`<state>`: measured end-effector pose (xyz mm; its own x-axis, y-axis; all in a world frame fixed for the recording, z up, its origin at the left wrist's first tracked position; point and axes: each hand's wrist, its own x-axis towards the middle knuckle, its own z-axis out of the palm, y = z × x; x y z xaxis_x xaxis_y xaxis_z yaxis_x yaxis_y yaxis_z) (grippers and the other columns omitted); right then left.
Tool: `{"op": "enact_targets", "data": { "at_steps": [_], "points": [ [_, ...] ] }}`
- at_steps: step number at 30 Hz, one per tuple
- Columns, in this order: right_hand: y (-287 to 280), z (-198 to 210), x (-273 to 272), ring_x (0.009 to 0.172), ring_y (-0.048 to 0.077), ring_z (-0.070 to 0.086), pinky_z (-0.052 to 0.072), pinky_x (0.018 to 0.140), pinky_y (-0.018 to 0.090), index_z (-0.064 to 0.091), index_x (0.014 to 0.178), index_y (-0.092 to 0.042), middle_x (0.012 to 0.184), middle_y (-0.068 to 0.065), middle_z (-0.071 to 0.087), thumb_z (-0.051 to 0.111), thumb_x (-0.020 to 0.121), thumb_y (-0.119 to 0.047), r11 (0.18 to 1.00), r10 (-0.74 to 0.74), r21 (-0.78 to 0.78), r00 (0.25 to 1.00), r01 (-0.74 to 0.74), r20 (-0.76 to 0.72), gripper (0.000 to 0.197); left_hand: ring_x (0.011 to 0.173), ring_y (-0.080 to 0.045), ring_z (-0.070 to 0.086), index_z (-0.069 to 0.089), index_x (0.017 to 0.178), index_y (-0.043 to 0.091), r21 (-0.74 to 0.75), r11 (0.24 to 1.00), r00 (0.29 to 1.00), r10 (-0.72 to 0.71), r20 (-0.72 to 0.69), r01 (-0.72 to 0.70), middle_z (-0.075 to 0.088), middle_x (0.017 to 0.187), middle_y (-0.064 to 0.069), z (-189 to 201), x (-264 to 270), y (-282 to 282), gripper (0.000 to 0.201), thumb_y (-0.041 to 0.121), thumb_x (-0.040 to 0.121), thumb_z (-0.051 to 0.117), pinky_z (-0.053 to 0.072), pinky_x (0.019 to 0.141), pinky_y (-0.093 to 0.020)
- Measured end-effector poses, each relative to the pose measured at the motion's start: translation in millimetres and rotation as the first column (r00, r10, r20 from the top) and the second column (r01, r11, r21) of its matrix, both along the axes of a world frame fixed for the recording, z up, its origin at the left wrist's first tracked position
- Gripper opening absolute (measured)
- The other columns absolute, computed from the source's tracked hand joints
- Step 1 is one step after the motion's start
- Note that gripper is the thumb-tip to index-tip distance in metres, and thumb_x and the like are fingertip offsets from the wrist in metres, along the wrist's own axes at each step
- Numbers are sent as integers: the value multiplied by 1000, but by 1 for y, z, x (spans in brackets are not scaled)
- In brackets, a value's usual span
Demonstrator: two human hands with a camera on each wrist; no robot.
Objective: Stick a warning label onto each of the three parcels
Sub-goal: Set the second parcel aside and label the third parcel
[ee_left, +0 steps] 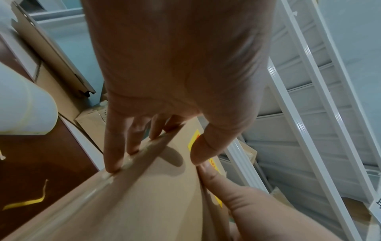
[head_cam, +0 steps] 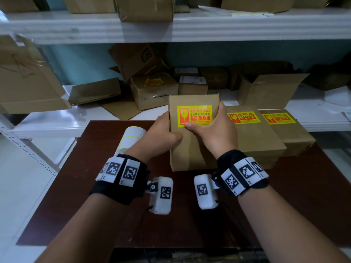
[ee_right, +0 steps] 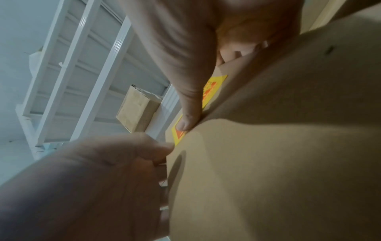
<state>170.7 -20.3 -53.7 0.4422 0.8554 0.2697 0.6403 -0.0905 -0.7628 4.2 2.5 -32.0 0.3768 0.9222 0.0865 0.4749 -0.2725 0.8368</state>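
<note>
Two forearms nearest the lens, each banded with a black strap and white marker blocks. Left hand (head_cam: 161, 132) clamped on the left edge of the held parcel (head_cam: 191, 149): fingers (ee_left: 112, 146) curled over its taped side edge, thumb on the face. Right hand (head_cam: 216, 130) gripping the right edge likewise, fingers wrapped round the far corner, thumb tip pressed on the lower left corner of the warning label (head_cam: 194, 116).

Parcel tilted up off the dark brown surface (head_cam: 95, 186), lower end near or on it, cannot tell which. One yellow-and-red label on its face.

Three labelled parcels counted at the work spot: the held one, a second parcel (head_cam: 254, 141) just beside it to the right with its own label (head_cam: 243, 117), and a third parcel (head_cam: 296, 135) beyond that, also labelled (head_cam: 279, 118), reaching to the right edge of the surface. Second and third lying flat, side by side, touching.

One label roll (head_cam: 131, 137) to the left of the left hand, close to the wrist. One yellow strip of backing (ee_left: 26, 202) lying on the surface near it.

Open brown surface toward the body and at the left front corner. White shelf (head_cam: 57, 126) directly behind the back edge, crowded with loose cartons, one of them bearing a fourth yellow sticker (head_cam: 153, 82).
</note>
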Motion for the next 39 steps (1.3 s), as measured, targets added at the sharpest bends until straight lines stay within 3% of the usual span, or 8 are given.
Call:
{"op": "enact_targets", "data": {
  "at_steps": [8,13,20,22,25,27,33,39],
  "points": [
    [11,-12,24,130,12,54,45,108,33,41,152,-22,140,-7,60,67,94,-35,982,186,25,981,-185,-61,66,99,-11,53,52,130,13,-3,994,994,112,5,-112,58,113,3,-6,-2,5,40,12,92,64,42,77,-21],
    [8,-13,28,133,8,52,44,111,34,38,154,-21,144,-6,58,54,102,-16,965,261,69,950,-253,-171,55,102,-11,56,51,128,15,-21,974,973,225,42,-225,60,112,7,-11,-2,7,52,39,87,72,43,84,-27],
    [3,-6,10,116,4,59,51,102,39,52,142,-30,125,-17,65,60,96,-39,981,184,102,967,-168,-176,47,108,-14,63,63,126,19,17,965,964,262,50,-263,69,114,8,-14,-11,16,33,30,95,62,50,90,-34],
    [0,-2,4,115,4,58,51,102,38,46,143,-28,125,-17,62,69,83,-55,990,123,86,973,-108,-195,70,107,-17,63,64,127,23,-8,969,966,245,85,-245,70,115,5,-12,-11,16,30,21,99,52,51,92,-36],
    [-2,4,-4,141,21,39,40,113,43,14,158,-21,156,3,35,75,59,-76,1000,1,11,994,0,-114,130,99,-15,63,65,125,27,-29,970,960,242,142,-240,69,112,4,-9,-6,12,33,18,99,47,52,85,-34],
    [-1,6,-6,142,26,33,37,112,40,10,158,-17,157,8,27,78,56,-77,999,-39,-10,998,39,-50,137,103,-15,64,67,121,25,-8,971,957,235,173,-237,70,114,4,-9,-2,9,31,22,96,49,53,88,-35],
    [7,-4,3,118,20,55,48,97,34,51,135,-15,127,2,59,71,68,-69,998,-17,54,998,14,57,88,101,-16,65,65,117,20,36,959,959,277,54,-279,71,107,3,-15,0,8,42,51,89,61,53,88,-36],
    [10,-12,12,116,20,62,52,97,40,49,146,-21,126,1,68,47,95,-57,995,90,53,996,-90,-16,63,107,-14,61,56,127,20,6,950,950,312,7,-312,64,108,7,-9,-2,8,55,56,86,65,50,93,-35]
  ]
}}
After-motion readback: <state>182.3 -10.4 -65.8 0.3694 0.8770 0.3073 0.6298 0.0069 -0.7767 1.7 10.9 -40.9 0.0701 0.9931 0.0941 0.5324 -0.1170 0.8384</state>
